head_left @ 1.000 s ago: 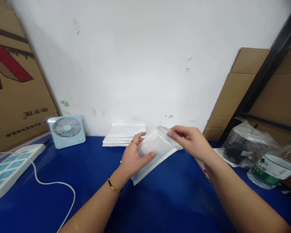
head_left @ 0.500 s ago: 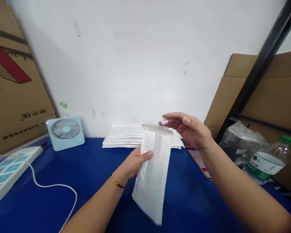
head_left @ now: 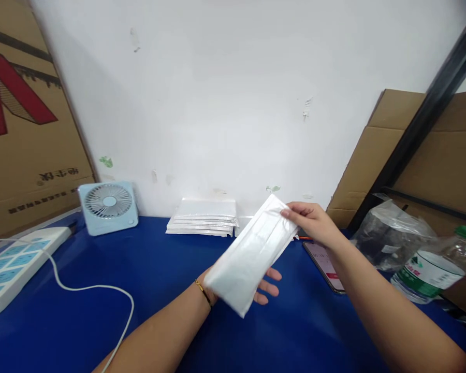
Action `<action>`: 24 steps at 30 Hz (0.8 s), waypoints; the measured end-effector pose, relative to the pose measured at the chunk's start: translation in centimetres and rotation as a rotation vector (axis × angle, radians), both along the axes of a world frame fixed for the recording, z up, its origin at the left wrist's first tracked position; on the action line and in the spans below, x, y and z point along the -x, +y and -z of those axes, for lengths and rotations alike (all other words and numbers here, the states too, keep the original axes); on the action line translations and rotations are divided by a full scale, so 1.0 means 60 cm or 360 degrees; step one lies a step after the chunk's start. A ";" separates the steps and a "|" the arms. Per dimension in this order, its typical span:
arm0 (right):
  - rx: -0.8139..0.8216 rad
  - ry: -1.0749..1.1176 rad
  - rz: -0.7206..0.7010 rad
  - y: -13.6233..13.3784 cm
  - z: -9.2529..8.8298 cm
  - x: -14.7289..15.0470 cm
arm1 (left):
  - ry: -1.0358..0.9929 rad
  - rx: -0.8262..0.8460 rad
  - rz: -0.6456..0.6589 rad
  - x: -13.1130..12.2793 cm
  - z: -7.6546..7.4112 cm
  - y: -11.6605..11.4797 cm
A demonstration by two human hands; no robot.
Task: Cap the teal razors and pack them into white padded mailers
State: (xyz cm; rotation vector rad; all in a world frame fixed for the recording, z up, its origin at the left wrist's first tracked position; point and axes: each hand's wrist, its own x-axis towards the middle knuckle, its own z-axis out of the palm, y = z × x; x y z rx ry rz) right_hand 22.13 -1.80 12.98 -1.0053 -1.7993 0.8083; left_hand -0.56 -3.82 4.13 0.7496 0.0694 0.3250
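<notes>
A white padded envelope is held tilted above the blue table, its upper end toward the right. My right hand pinches that upper right corner. My left hand lies palm up under the lower part, fingers stretched out beneath it. A gold bracelet sits on my left wrist. A stack of similar white envelopes lies flat against the wall behind.
A small light-blue fan and a white power strip with its cable lie at the left. A phone, a clear bag of dark items and a plastic bottle are at the right. Cardboard leans on both sides.
The envelope went from lying in both hands to upright in my left hand, and is now tilted, with my right hand gripping its top corner and my left hand open beneath.
</notes>
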 end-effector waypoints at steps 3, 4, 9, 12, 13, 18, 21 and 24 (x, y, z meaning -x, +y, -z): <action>0.0089 0.0137 0.0381 0.060 0.037 -0.062 | -0.0139 0.0145 -0.0291 0.005 0.009 0.024; 0.0117 0.0199 0.0480 0.081 0.053 -0.081 | -0.0199 0.0188 -0.0441 0.007 0.013 0.032; 0.0305 0.0292 0.1054 0.156 0.141 -0.126 | -0.0226 0.0230 -0.0811 0.016 0.031 0.063; 0.0382 0.0183 0.1222 0.182 0.175 -0.120 | -0.0132 0.0239 -0.0890 0.020 0.045 0.074; 0.0404 0.0130 0.1271 0.188 0.181 -0.116 | -0.0091 0.0257 -0.0928 0.021 0.050 0.078; 0.0372 -0.0200 0.1392 0.206 0.177 -0.101 | 0.0018 0.0349 -0.1150 0.027 0.068 0.095; 0.0214 -0.0343 0.1424 0.206 0.161 -0.076 | -0.0022 0.0377 -0.1265 0.031 0.072 0.103; 0.0068 -0.0392 0.1295 0.214 0.148 -0.014 | -0.0003 0.0404 -0.1428 0.033 0.073 0.108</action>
